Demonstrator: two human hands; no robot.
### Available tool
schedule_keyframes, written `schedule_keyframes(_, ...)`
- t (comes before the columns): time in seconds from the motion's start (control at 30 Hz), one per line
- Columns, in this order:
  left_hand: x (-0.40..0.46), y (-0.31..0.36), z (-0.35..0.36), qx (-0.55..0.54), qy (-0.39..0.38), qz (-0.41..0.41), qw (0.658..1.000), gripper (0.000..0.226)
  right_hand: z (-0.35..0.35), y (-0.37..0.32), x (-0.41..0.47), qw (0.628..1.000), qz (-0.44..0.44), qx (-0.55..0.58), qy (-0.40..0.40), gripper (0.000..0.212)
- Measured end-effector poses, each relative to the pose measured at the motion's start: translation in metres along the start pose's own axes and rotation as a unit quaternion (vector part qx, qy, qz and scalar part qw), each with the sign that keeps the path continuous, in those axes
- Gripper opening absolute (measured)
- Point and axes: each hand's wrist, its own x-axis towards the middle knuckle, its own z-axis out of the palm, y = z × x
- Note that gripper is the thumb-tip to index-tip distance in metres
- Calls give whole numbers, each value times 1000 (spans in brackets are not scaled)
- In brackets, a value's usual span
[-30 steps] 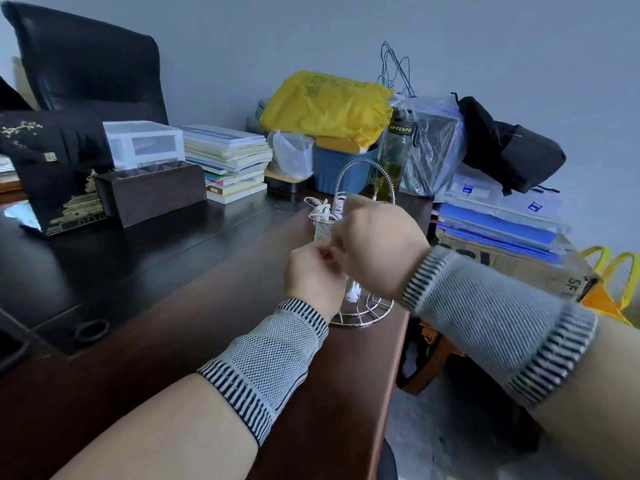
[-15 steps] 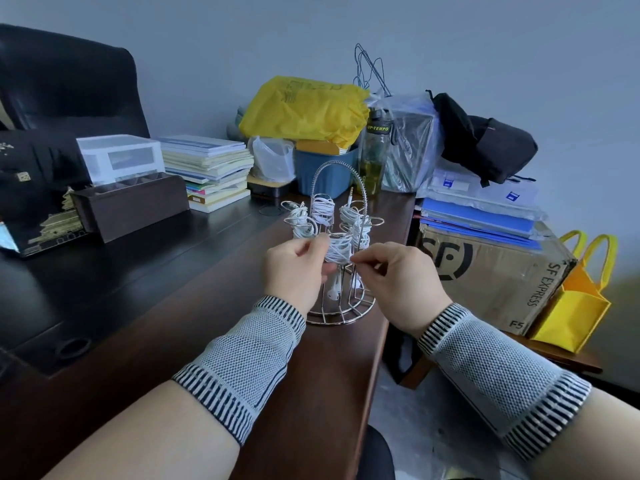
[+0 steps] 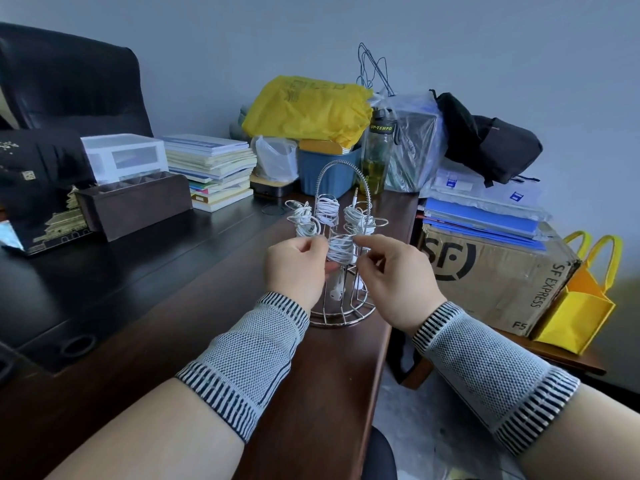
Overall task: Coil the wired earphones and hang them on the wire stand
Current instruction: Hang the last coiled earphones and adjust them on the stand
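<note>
- At the centre of the frame, two hands meet in front of a wire stand [image 3: 341,303] that sits near the right-hand edge of a dark wooden desk [image 3: 173,306].
- Between the hands is a coil of white wired earphones [image 3: 341,249], a tight bundle whose long axis runs roughly up and down.
- The left hand [image 3: 294,268] pinches the coil's left side with thumb and fingertips pressed together.
- The right hand [image 3: 394,275] pinches its right side the same way, thumb and forefinger closed on the cord.
- An earbud [image 3: 335,295] dangles just below the coil, in front of the stand's lower bars.
- The coil sits directly in front of the stand, just below its ring of hooks; whether it already rests on a hook cannot be told.
- Both hands are equally near, so the hang likely means a short push away from the viewer and slightly up.
- Other white coils [image 3: 327,209] already hang on the upper hooks, under the stand's arched handle.
</note>
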Motion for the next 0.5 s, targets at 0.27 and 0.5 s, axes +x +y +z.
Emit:
schedule_keyframes(0.27, -5, -4, -1, -26, -15, 21, 999, 20, 0, 2, 8, 995, 75, 51, -42, 32)
schedule_keyframes(0.5, -9, -4, -6, -18, -46, 61, 997, 26, -1, 5, 8, 995, 70, 49, -42, 30)
